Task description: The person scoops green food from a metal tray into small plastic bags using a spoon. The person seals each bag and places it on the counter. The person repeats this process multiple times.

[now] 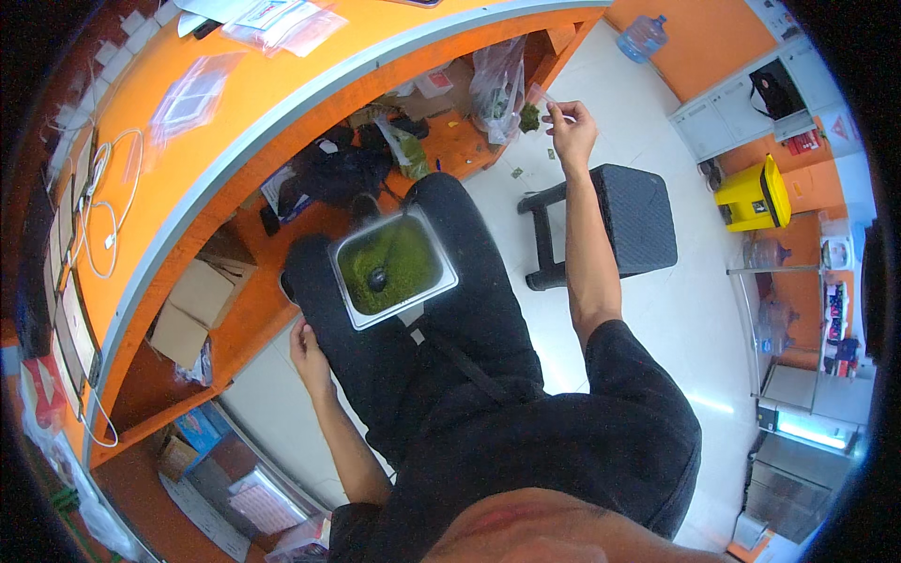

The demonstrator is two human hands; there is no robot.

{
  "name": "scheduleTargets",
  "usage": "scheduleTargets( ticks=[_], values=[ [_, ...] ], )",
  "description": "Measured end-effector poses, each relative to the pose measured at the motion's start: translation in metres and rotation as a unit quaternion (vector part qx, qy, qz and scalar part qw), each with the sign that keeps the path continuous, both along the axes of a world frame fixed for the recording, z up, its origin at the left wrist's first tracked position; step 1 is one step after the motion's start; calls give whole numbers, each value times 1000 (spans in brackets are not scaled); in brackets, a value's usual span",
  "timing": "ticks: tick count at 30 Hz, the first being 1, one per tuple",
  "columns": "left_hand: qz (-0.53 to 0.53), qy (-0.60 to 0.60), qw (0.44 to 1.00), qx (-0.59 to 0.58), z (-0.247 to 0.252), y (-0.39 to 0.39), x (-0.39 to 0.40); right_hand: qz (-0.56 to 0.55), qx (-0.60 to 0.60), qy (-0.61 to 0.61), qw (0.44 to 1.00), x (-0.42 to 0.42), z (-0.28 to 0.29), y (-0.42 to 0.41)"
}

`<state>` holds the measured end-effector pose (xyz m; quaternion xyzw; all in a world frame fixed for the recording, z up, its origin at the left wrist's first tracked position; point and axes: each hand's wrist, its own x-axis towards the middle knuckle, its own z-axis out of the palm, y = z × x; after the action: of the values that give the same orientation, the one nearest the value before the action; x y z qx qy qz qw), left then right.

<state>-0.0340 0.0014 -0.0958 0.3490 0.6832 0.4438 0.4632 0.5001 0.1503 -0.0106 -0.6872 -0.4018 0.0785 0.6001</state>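
Observation:
My right hand (574, 134) is held out over the floor and pinches the top edge of a small clear plastic bag (531, 117) with green flaky stuff in it. My left hand (310, 355) hangs beside my left thigh, near its side; whether its fingers hold anything is not clear. Across my thighs lies a rectangular metal pan (355, 320) filled with green flakes (408, 264). A black spoon or ladle (377, 279) rests in the flakes, its handle reaching over the pan's far edge.
Several small green packets (517, 172) lie on the white floor beside a black step stool (635, 218). A large clear bag (497, 91) sits on the orange shelf. The curved orange desk (281, 84) holds plastic sleeves and a white cable (91, 190). Open cardboard (200, 292) lies below.

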Motion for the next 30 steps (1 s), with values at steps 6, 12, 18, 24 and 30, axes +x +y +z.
scheduleTargets(
  ticks=[6,12,18,24,30],
  values=[
    [-54,-38,997,-37,16,10,17,-35,8,-47,998,9,-38,32],
    [-47,-10,998,-33,43,5,37,-87,-14,-7,996,23,-69,83],
    [-7,39,999,-27,36,-4,28,-123,5,-96,988,-34,-29,65],
    [-78,162,983,-40,42,4,1,-39,185,-75,979,-67,42,32],
    [-89,239,966,37,50,6,24,173,283,-281,901,-183,166,32]
  ],
)
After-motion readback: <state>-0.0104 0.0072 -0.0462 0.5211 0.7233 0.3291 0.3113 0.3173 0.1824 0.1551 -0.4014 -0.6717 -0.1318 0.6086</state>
